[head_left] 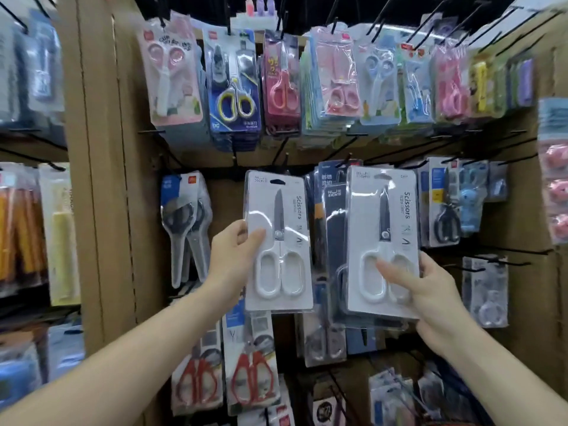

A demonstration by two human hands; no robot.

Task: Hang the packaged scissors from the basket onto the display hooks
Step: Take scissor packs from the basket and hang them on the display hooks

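1. Both grips are clamped on packs. The left white scissors pack [278, 241] is pinched at its left edge by the left hand [233, 253]. The right white scissors pack [382, 241] is held low down by the right hand [430, 290], thumb laid across the handles. Both are held up in front of the middle row and neither looks hung yet. No basket can be seen.
2. Biggest risk, probably: the left pack's hang hole sits just under a black hook [280, 153]. With only an edge pinch, the pack could be swivelled and the hook tip missed.
3. The blister plastic looks glossy, so a slip is likely to be hard to save, since no hand is left free.
4. The row is crowded. The dark pack [336, 241] between the two could get bumped or snagged.
5. Writing: "NU SIGN" top left and "Scissors" down the right side can be read on both white packs. "DC" is printed on the blue pack with yellow-handled scissors [235, 84]. The Chinese text elsewhere can't be made out reliably.
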